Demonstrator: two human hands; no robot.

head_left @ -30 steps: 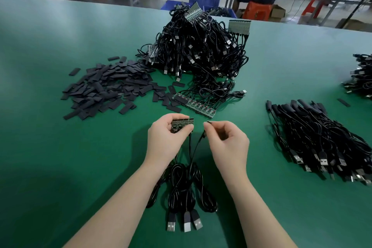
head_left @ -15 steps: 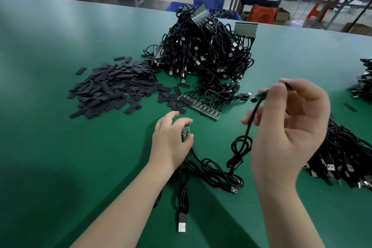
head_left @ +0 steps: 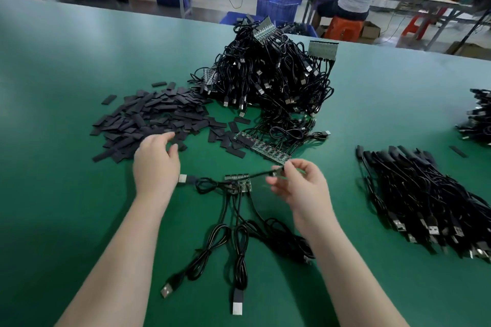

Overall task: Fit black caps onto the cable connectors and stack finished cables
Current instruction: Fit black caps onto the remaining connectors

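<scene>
My right hand (head_left: 299, 183) pinches the board end of a single black cable (head_left: 261, 174) that stretches left across the table to its USB plug (head_left: 182, 178). My left hand (head_left: 155, 162) reaches with relaxed fingers over the near edge of the heap of flat black caps (head_left: 148, 119), holding nothing. Between my hands a small strip of green connector boards (head_left: 237, 184) lies on the green table (head_left: 66, 207), its cables trailing toward me. A stack of capped cables (head_left: 425, 199) lies at the right.
A big tangle of uncapped cables (head_left: 268, 79) is piled at the back centre, with a longer board strip (head_left: 261, 147) in front of it. Another cable pile (head_left: 478, 119) sits at the far right edge. A person sits at a bench behind.
My right hand came down and left, still holding the separated cable. My left hand let go of the board strip and moved up-left to the caps.
</scene>
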